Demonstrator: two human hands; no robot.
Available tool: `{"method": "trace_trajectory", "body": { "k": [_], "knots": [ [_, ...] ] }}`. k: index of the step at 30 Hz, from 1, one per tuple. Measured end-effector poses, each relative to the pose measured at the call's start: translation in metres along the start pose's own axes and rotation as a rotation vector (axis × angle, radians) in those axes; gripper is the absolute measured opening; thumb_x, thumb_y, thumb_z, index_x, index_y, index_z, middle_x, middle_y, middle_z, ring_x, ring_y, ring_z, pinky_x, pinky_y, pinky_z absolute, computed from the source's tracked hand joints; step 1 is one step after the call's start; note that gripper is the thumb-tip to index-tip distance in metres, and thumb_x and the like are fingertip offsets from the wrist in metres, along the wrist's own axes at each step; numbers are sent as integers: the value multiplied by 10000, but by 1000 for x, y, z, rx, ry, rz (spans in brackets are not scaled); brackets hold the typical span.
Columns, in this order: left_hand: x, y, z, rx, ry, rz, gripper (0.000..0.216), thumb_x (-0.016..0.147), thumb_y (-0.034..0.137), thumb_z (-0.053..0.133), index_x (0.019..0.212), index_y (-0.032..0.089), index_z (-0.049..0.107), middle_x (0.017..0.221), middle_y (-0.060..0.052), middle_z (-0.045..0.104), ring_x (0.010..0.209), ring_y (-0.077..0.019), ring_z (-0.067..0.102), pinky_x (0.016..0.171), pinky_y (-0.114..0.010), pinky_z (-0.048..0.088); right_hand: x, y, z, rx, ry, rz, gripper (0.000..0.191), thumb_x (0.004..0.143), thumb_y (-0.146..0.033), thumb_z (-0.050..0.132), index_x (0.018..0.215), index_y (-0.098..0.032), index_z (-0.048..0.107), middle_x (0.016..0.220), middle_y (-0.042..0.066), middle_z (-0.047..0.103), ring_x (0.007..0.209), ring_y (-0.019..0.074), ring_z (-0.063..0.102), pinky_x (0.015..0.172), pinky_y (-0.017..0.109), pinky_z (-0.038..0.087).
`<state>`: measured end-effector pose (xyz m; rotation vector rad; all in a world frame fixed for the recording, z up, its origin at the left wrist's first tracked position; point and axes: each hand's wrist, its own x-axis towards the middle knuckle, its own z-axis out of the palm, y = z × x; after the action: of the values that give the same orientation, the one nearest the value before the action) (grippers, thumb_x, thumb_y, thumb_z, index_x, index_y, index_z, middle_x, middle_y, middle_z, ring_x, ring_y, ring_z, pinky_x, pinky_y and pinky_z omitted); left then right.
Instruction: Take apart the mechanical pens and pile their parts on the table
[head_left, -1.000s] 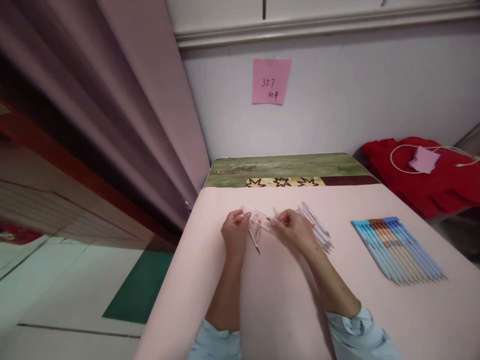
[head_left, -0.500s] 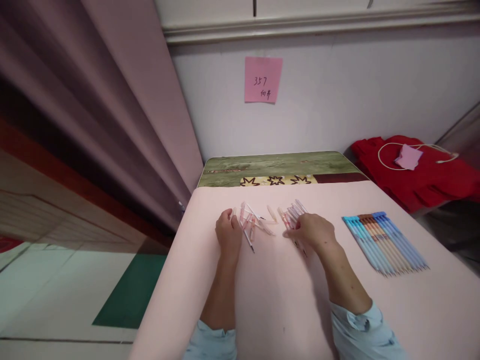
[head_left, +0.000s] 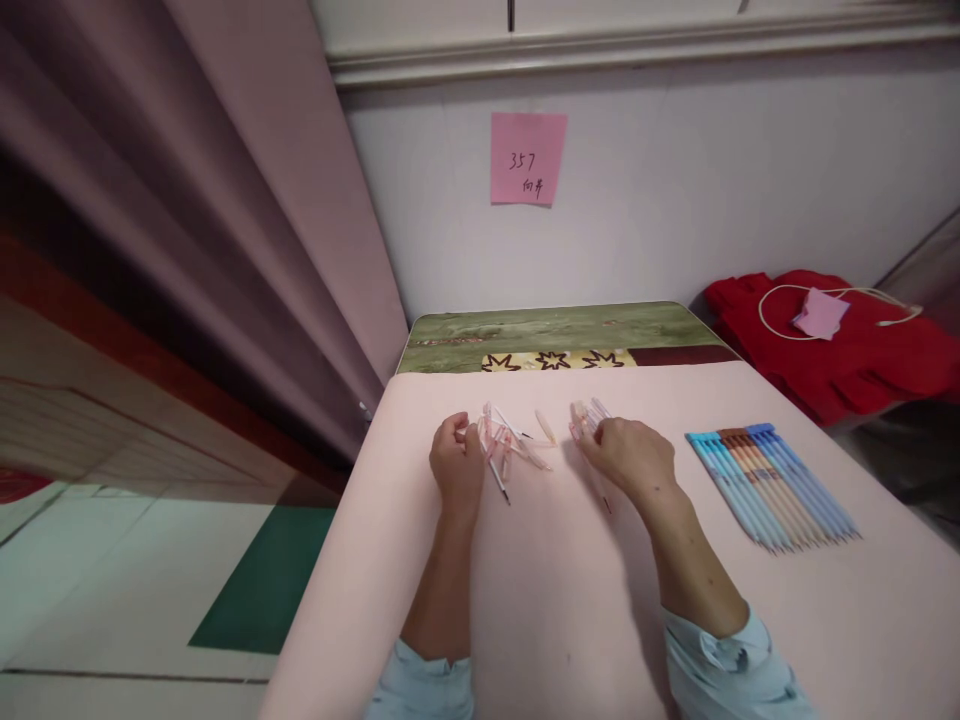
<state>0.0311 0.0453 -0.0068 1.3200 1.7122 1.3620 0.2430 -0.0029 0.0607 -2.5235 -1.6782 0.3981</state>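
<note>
On the pink tabletop lies a loose, crossed pile of clear pinkish pen parts and thin white refills. My left hand rests at the pile's left side, fingers curled; whatever may be inside is hidden. To the right, my right hand has thumb and fingers closed on a clear pink pen, over a bunch of similar pens partly covered by the hand. A refill tip pokes out below that hand. Between the two groups is a small pale pen piece.
A neat row of blue, brown and turquoise pens lies at the right on the pink table cover. Behind are the green table end and the wall with a pink note. Red cloth with a white cable sits at far right.
My right hand's thumb has closed in, and the pink pen's upper end has shifted up and right. The fingers of my left hand have curled slightly; the pile is nearly unchanged.
</note>
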Motion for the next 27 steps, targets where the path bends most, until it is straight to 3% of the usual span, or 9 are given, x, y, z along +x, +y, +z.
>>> {"method": "trace_trajectory", "body": {
  "k": [2,6,9,15,22,25,27],
  "knots": [
    [-4,9,3,-227,-116,-78,302,778,362,636,1013,175,671,918,-68,698,764,-171,622,709,-299,494,-2,-3,-1,223,-34,-114,298,866,-381,449,759,-180,641,799,114,712,811,249,664,707,334,461],
    [-14,26,8,-658,-456,-280,432,741,399,722,1087,147,666,1005,-110,723,750,-136,627,679,-252,464,-7,-15,10,894,-380,-397,287,892,-436,460,768,-192,547,700,32,671,613,141,593,631,263,464],
    [-18,33,7,-818,-572,-362,460,702,379,774,1072,120,684,996,-139,733,768,-152,649,733,-273,472,-9,-21,20,1113,-548,-457,371,861,-542,527,757,-186,540,671,6,616,575,114,538,580,242,439],
    [-21,33,8,-871,-488,-375,332,668,338,803,893,121,691,841,-100,741,649,-138,637,658,-270,482,-5,-23,27,1138,-628,-375,503,805,-640,554,827,-146,650,653,4,599,566,109,539,579,248,441],
    [-21,30,17,-866,-343,-431,321,621,321,835,777,116,643,761,-73,728,605,-111,626,605,-224,465,-3,-28,38,1036,-234,-353,451,586,-531,810,764,-179,591,558,-60,527,498,84,429,469,204,310],
    [-19,29,16,-901,-310,-420,327,636,324,829,807,124,635,786,-61,728,621,-106,630,619,-223,470,-5,-29,37,1061,-280,-344,463,663,-591,745,827,-175,626,620,-20,602,526,103,500,485,211,358],
    [-18,29,14,-910,-303,-408,331,645,335,824,819,129,632,800,-56,728,622,-99,626,627,-222,473,-6,-30,36,1080,-393,-306,522,795,-675,564,774,-159,642,596,23,622,498,119,527,472,227,376]
  ]
}}
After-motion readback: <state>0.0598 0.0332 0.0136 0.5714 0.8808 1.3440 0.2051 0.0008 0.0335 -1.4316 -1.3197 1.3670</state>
